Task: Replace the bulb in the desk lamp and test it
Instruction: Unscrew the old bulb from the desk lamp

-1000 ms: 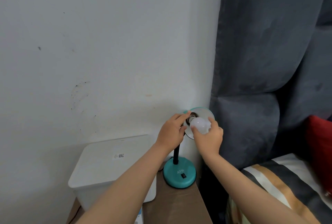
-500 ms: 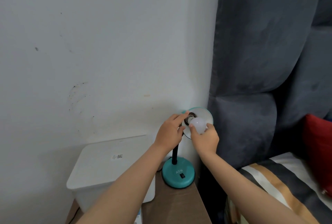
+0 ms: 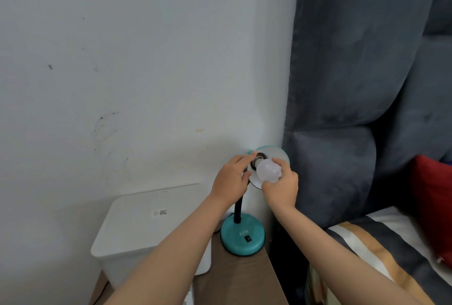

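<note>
A teal desk lamp stands on a brown side table, its round base (image 3: pixel 242 236) carrying a black switch (image 3: pixel 248 238) and a black neck rising to the shade (image 3: pixel 276 155), which faces me. A white bulb (image 3: pixel 267 170) sits at the dark socket in the shade's centre. My right hand (image 3: pixel 281 188) grips the bulb from below and the right. My left hand (image 3: pixel 232 178) holds the shade's left rim, fingertips near the socket. Whether the bulb's thread is seated in the socket is hidden.
A white lidded plastic box (image 3: pixel 151 229) stands left of the lamp on the brown table (image 3: pixel 239 280). A white wall is behind. A grey padded headboard (image 3: pixel 354 109), a red cushion (image 3: pixel 433 202) and striped bedding (image 3: pixel 381 243) lie to the right.
My right hand has shifted its grip around the bulb, fingers now higher on its right side, while the left hand stays on the shade. The lamp has not moved.
</note>
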Available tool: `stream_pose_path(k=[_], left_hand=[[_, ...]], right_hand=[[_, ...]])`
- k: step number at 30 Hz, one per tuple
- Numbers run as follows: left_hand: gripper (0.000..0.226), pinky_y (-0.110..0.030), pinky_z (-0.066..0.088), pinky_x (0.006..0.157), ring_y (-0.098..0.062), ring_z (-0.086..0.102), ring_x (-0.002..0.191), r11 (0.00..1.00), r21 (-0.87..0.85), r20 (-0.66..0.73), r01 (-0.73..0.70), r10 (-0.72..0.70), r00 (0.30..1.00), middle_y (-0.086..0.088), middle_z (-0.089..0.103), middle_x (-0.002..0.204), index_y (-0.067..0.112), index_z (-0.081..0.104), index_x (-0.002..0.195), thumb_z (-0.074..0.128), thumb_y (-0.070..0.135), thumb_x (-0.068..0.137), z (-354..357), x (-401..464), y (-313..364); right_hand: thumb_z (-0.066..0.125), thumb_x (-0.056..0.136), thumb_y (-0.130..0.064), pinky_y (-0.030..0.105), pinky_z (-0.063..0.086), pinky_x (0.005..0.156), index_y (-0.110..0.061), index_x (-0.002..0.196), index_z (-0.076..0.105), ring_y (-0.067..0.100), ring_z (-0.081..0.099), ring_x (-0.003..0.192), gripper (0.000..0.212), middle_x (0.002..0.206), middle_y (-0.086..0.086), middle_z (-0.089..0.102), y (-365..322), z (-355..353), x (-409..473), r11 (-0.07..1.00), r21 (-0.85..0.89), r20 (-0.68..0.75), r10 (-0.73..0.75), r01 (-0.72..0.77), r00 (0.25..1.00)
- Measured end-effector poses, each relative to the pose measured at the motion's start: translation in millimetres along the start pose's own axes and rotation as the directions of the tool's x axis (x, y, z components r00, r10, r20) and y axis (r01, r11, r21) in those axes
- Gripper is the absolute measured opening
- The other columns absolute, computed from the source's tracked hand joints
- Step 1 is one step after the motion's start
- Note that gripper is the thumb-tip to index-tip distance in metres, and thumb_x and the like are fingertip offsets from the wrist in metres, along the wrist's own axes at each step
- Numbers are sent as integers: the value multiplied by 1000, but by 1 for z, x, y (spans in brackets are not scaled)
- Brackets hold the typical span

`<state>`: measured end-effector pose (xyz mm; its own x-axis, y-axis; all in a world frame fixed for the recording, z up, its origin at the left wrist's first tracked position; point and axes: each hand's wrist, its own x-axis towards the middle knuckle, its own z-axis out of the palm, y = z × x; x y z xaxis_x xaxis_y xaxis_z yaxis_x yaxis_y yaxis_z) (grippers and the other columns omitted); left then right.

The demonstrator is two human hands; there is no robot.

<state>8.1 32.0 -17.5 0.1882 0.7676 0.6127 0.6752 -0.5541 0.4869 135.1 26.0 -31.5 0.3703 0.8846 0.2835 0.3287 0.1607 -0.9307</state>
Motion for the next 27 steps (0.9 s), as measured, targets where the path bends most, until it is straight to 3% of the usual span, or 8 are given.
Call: stream_pose_path(k=[2, 5, 7, 13, 17, 20, 24, 27], left_hand=[[54, -34, 51, 84, -22, 62, 94, 1000, 2, 2, 1, -1, 1000, -5, 59, 109, 24, 46, 136, 56, 4, 86, 0, 0, 0], [54, -32, 50, 83, -22, 62, 94, 1000, 3, 1, -3, 3, 1000, -6, 59, 108, 23, 46, 136, 56, 4, 87, 1, 0, 0], [54, -32, 51, 83, -21, 62, 92, 1000, 4, 4, -1, 1, 1000, -5, 59, 107, 24, 46, 136, 56, 4, 87, 0, 0, 0], [55, -28, 49, 84, -21, 62, 93, 1000, 6, 9, 5, -5, 1000, -5, 59, 110, 24, 46, 136, 56, 3, 86, -1, 0, 0], [55, -30, 50, 84, -21, 61, 94, 1000, 4, 17, 16, -16, 1000, -4, 59, 112, 24, 45, 136, 56, 3, 86, 0, 0, 2], [55, -32, 50, 84, -22, 62, 94, 1000, 12, 19, 27, -27, 999, -4, 59, 112, 25, 45, 136, 55, 3, 86, -1, 1, 2], [54, -30, 50, 84, -22, 62, 95, 999, 18, 14, 34, -34, 999, -4, 59, 113, 24, 46, 136, 55, 3, 86, 0, 1, 2], [54, -29, 49, 83, -21, 62, 94, 999, 16, 12, 32, -32, 999, -4, 59, 112, 24, 46, 135, 55, 3, 86, 1, 0, 4]], right_hand=[[71, 70, -4, 29, 45, 79, -22, 126, 50, 29, 55, 105, 63, 120, 11, 49, 0, -2, -1, 1000, -10, 15, -4, 5, 1000], [76, 74, -28, 32, 42, 89, -11, 137, 36, 31, 51, 118, 77, 131, 17, 50, -3, -1, -3, 997, 22, 3, 74, -74, 997], [73, 77, -33, 35, 44, 92, -6, 136, 38, 33, 51, 120, 73, 131, 19, 52, -5, 0, -2, 995, 27, 2, 95, -95, 996], [72, 71, -6, 27, 41, 80, -19, 120, 52, 24, 54, 102, 55, 117, 11, 54, -6, -5, 0, 1000, 25, 41, 16, -17, 999], [63, 68, 7, 27, 42, 83, -19, 111, 57, 24, 54, 105, 50, 108, -1, 54, -6, -10, 0, 997, 5, 59, -79, 79, 995], [61, 67, 9, 28, 42, 83, -18, 112, 58, 24, 53, 109, 52, 116, 3, 56, -8, -12, 1, 994, -25, 85, -99, 102, 991], [76, 72, -19, 30, 41, 88, -14, 133, 43, 28, 50, 120, 69, 130, 11, 52, -10, -11, 1, 998, -57, 89, 22, -17, 996], [72, 78, -34, 37, 44, 94, -3, 136, 38, 34, 48, 123, 73, 131, 19, 52, -12, -10, 2, 994, -61, 69, 100, -96, 993]])
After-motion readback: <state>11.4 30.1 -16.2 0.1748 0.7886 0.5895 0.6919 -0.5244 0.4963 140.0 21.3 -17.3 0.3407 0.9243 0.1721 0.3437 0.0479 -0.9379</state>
